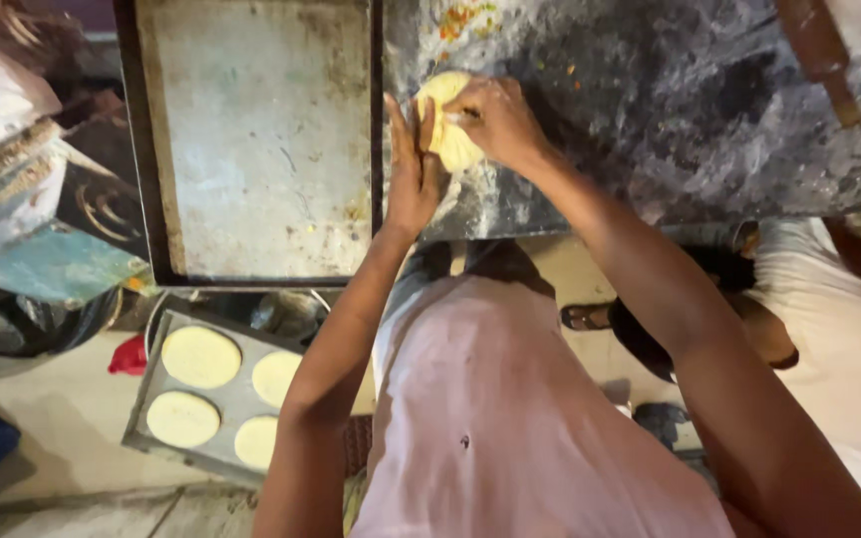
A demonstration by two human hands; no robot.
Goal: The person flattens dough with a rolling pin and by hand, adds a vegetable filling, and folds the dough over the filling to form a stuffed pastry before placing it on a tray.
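Both my hands work a pale yellow dough disc [447, 139] that stands on edge on the dark, floured stone counter [670, 110]. My left hand [411, 169] presses flat against its left side with fingers upright. My right hand [495, 118] curls over the top and right side, pinching the dough. Part of the disc is hidden behind my fingers.
A worn metal sheet [261, 139] lies left of the counter. Below it a grey tray [233, 403] on the floor carries several flat dough rounds. A wooden rolling pin [819, 55] rests at the upper right. Another person in white [839, 339] crouches at the right.
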